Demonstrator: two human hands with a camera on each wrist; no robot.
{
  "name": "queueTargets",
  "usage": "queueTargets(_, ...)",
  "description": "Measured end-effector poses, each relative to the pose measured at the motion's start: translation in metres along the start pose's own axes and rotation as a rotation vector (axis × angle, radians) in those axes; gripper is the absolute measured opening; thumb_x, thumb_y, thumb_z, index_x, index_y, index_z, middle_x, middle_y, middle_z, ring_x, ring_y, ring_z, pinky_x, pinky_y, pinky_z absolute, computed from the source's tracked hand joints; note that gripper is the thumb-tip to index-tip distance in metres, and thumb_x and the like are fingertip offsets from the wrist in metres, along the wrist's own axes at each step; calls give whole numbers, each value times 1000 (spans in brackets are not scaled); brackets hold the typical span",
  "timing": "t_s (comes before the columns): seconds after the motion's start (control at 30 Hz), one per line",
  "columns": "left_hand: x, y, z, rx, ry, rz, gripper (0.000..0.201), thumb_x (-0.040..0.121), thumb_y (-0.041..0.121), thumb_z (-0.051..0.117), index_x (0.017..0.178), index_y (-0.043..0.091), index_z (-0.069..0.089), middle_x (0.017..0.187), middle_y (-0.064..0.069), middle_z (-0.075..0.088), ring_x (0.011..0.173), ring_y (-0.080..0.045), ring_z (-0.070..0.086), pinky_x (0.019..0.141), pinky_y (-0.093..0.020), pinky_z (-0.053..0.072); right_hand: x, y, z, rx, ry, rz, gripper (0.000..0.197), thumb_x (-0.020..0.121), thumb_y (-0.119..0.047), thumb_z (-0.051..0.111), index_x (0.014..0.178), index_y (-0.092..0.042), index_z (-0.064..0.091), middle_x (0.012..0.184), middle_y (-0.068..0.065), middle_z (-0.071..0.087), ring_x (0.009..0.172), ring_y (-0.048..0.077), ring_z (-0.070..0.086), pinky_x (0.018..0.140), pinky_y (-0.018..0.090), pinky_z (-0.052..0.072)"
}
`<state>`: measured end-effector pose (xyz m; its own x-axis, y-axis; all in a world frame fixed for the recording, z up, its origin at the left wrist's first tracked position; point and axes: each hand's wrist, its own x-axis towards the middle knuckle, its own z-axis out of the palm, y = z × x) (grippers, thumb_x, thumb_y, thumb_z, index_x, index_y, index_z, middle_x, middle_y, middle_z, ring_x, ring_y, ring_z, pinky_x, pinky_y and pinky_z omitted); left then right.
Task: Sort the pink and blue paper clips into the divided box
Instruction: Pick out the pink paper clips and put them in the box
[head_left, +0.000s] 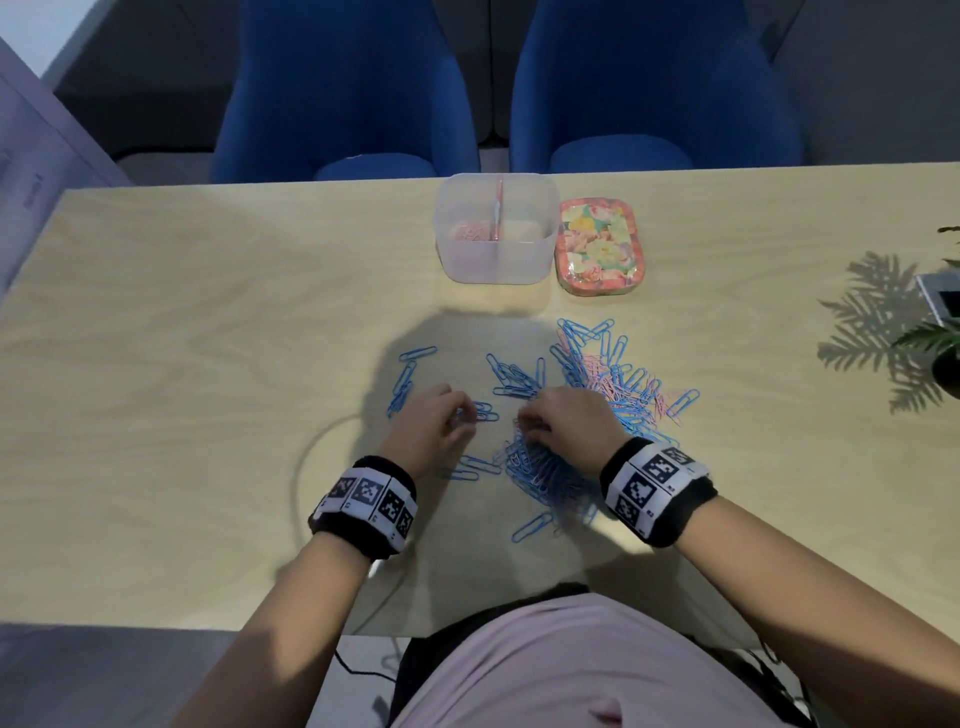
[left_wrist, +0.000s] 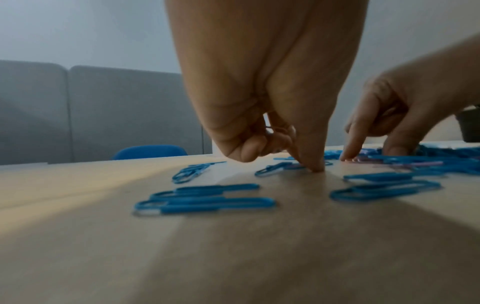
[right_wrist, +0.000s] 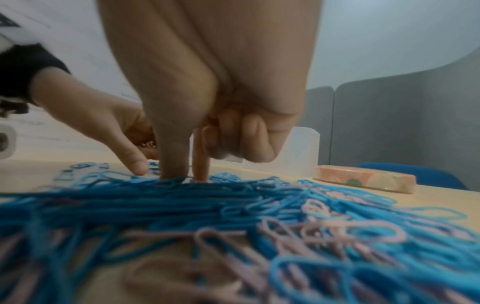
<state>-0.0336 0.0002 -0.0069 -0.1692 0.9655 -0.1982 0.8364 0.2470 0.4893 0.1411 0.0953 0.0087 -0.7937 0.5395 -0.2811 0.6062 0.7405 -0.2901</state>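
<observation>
- At the far left of the head view, a pale sheet of paper (head_left: 31, 171) lies over the corner of the light wooden table (head_left: 182, 322).
- Left of centre, a few blue paper clips (head_left: 402, 382) lie scattered singly on the table.
- Just right of them, the left hand (head_left: 434, 423) reaches down onto the table; in the left wrist view its thumb tip (left_wrist: 315, 166) presses the wood beside a blue clip, and the other fingers (left_wrist: 244, 150) curl in toward the palm. Something thin shows between them, but I cannot tell whether it is a clip.
- A black wristband with printed markers (head_left: 366, 501) sits on the left wrist.
- At centre, the right hand (head_left: 563, 423) comes down on the near end of the clip pile; in the right wrist view the thumb and index fingertip (right_wrist: 201, 170) point down close together into the blue clips, the remaining fingers folded. Whether they pinch a clip cannot be told.
- Top centre, the translucent divided box (head_left: 493, 260) stands upright; pink paper clips (head_left: 470, 231) lie in its left compartment.
- Just beside the box on its right lies a floral lid (head_left: 597, 247).
- Right of centre, the mixed pile of blue and pink clips (head_left: 618, 374) spreads below the lid.
- At the right edge stands a potted plant (head_left: 935, 338).
</observation>
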Motion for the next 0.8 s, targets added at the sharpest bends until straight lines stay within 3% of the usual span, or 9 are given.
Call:
queueTargets(0.13,5,5,-1,61,-1,54,12,89,17,56,95,9,63,98,-8,59,93,-23,54,79,-33,43,-5,-1,8,1,47,27,22,91,-26,50,100,-19,68,105,2,65,100,25,61,72,33,45)
queueTargets(0.27,6,3,0,-24,-25,15,13,89,18,55,92,8,61,97,-7,58,91,-20,53,83,-32,43,-8,3,13,130,57,68,17,88,-29,57,94,-15,64,104,1,65,99,22,60,75,31,42)
queueTargets(0.37,7,1,-2,-229,-55,-74,10,90,18,54,91,9,59,89,-4,56,81,-16,51,75,-29,44,-11,8,11,317,59,122,15,82,-28,66,86,-14,65,87,0,63,84,19,57,68,26,35)
queueTargets(0.43,7,1,-8,-441,-55,-134,7,92,15,52,89,10,55,79,0,54,71,-14,52,65,-24,45,-14,13,6,555,99,168,11,78,-24,72,77,-14,66,66,-3,51,65,10,48,61,25,31)
queueTargets(0.5,9,-1,-14,-545,-11,-178,5,92,14,52,89,10,54,76,3,53,68,-13,51,63,-21,42,-17,16,-1,812,147,197,12,77,-18,74,71,-12,66,53,-6,36,47,3,35,52,18,28)
queueTargets(0.57,13,-5,-17,-467,70,-180,5,91,15,54,91,11,56,76,4,52,69,-8,48,63,-14,39,-21,18,-8,977,143,234,11,79,-15,72,72,-9,66,52,-3,33,43,2,30,47,11,27)
queueTargets(0.63,16,-7,-18,-323,121,-168,4,89,16,56,91,13,58,72,7,48,65,-4,44,58,-13,36,-24,20,-10,1075,100,296,14,82,-15,69,69,-15,64,57,-1,41,42,0,33,45,8,29)
queueTargets(0.7,16,-6,-16,-230,114,-106,4,87,14,59,91,14,58,68,10,42,62,-4,40,56,-16,32,-25,22,-9,1241,58,379,17,85,-14,65,69,-18,63,63,-1,49,41,-1,37,42,11,30)
queueTargets(0.8,10,5,-10,-173,43,-9,3,84,16,61,87,14,62,69,5,44,65,-11,40,59,-23,33,-25,25,-8,1618,39,480,13,88,-8,58,77,-13,61,62,-2,58,47,4,48,43,15,38)
